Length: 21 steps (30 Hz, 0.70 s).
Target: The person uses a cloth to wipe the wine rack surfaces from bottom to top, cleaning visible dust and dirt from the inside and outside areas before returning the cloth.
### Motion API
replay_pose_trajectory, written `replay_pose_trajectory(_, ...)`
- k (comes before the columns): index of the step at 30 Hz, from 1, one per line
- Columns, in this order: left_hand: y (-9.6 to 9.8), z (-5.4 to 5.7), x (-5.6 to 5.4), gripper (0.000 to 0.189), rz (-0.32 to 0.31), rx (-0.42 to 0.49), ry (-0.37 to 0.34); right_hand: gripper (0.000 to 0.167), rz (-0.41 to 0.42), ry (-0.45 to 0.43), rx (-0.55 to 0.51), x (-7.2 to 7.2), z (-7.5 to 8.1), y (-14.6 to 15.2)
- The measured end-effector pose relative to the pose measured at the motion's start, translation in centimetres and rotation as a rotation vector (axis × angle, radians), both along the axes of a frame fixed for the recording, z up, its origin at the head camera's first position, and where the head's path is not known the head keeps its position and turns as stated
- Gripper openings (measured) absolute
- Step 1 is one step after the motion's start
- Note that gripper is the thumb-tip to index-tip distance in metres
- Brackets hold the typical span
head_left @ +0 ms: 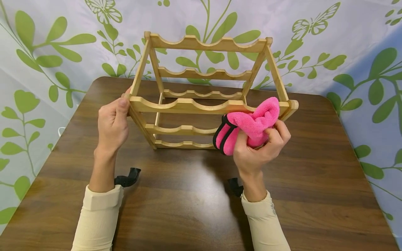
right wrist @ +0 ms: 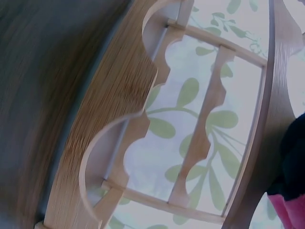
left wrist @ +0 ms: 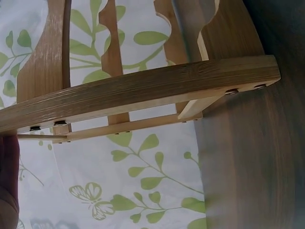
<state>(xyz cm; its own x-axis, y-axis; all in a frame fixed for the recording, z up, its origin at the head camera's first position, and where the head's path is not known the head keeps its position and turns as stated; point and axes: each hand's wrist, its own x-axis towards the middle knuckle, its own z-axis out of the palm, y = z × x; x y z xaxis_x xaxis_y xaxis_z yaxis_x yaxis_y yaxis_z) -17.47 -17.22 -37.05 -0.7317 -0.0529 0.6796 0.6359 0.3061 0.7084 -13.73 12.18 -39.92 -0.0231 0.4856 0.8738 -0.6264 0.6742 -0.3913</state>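
A light wooden wine rack point(head_left: 188, 104) with scalloped bars stands on the brown table. My left hand point(head_left: 113, 122) grips its front left upper corner, the thumb on the near side. In the left wrist view, part of that hand point(left wrist: 8, 183) shows at the left edge beside the rack's side post point(left wrist: 143, 90). My right hand point(head_left: 260, 148) holds a bunched pink cloth point(head_left: 255, 122) with black edging against the right part of the top front bar. The right wrist view shows the scalloped bars point(right wrist: 109, 95) close up, with a bit of the cloth point(right wrist: 288, 210) at the right edge.
The brown wooden table point(head_left: 188, 209) runs under and in front of the rack. Behind it hangs a white backdrop point(head_left: 56, 21) with green leaves and butterflies. Black wrist-worn pieces point(head_left: 128, 177) stick out beside both forearms.
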Motion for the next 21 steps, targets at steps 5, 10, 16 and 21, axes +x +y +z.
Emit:
replay_pose_trajectory(5, 0.0, -0.1, -0.2, 0.075, -0.006, -0.016, 0.01, 0.033, -0.013, 0.014, -0.013, 0.1, 0.0, 0.7)
replay_pose_trajectory(10, -0.3, -0.1, -0.3, 0.078, -0.031, -0.065, 0.0, 0.04, -0.035, -0.026, -0.056, 0.3, -0.2, 1.0)
replay_pose_trajectory(16, -0.4, -0.3, -0.4, 0.081, -0.062, -0.067, -0.009, 0.036, -0.071, -0.06, -0.107, 0.8, -0.1, 1.0)
replay_pose_trajectory(21, -0.4, -0.2, -0.5, 0.082, -0.037, -0.074, -0.002, 0.033, -0.032, -0.113, -0.193, 1.3, 0.0, 0.7)
